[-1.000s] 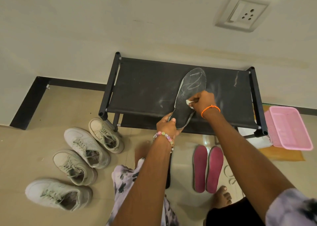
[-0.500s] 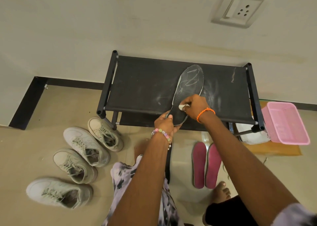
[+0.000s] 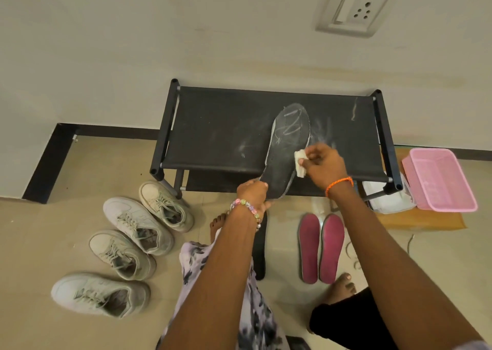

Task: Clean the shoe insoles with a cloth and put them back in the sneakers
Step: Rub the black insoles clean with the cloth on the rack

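A dark insole (image 3: 286, 147) with pale scribble marks lies slanted over the black shoe rack (image 3: 218, 131). My left hand (image 3: 254, 194) grips its heel end at the rack's front edge. My right hand (image 3: 323, 164) pinches a small white cloth (image 3: 300, 162) against the insole's right edge near the middle. Two pink insoles (image 3: 320, 247) lie side by side on the floor under my right arm. Another dark insole (image 3: 259, 248) lies on the floor, partly hidden by my left arm. Several pale sneakers (image 3: 138, 223) stand on the floor at the left.
A pink plastic basket (image 3: 439, 179) sits right of the rack, over white cloth or paper (image 3: 387, 199) and a brown board (image 3: 420, 220). My bare feet (image 3: 342, 287) stand by the pink insoles. A wall with a socket (image 3: 355, 9) is behind the rack.
My right hand with the cloth has slid from the insole's left-middle across to its right edge. The left hand keeps hold of the heel end.
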